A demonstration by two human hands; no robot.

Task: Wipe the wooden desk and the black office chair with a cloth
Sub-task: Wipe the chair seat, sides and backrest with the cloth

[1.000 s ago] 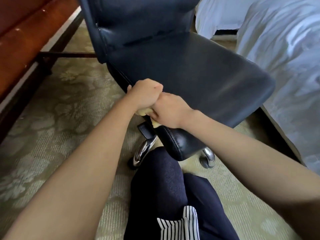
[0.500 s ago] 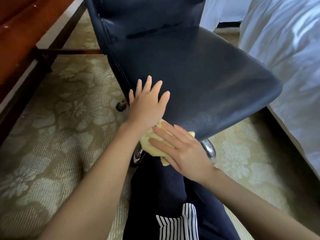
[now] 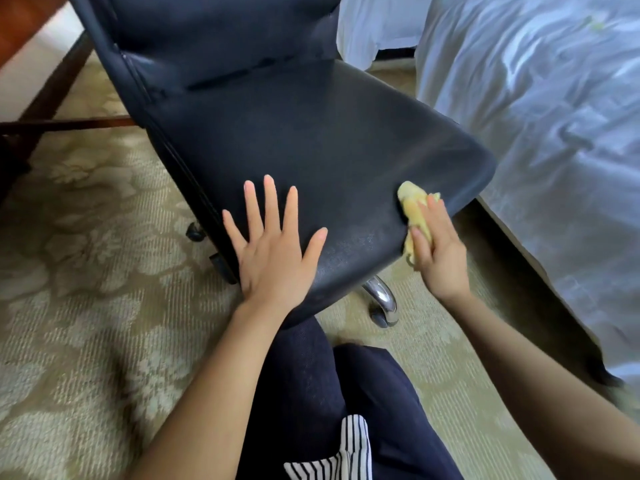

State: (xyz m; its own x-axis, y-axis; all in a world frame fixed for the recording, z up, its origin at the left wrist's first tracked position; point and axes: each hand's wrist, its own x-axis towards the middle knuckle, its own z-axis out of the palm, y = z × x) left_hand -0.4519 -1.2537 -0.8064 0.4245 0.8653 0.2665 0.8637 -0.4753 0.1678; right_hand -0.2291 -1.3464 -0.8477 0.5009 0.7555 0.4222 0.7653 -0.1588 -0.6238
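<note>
Yellow and bunched, the cloth (image 3: 414, 211) sits pressed against the front right edge of the black office chair (image 3: 311, 150) seat, gripped under the fingers of the right hand (image 3: 436, 251). The left hand (image 3: 273, 251) lies flat on the seat's near left corner, fingers spread wide and holding nothing. The chair stands on patterned carpet (image 3: 86, 271), between the wooden table (image 3: 20, 19) at upper left and a white-sheeted bed (image 3: 554, 133) at right.
</note>
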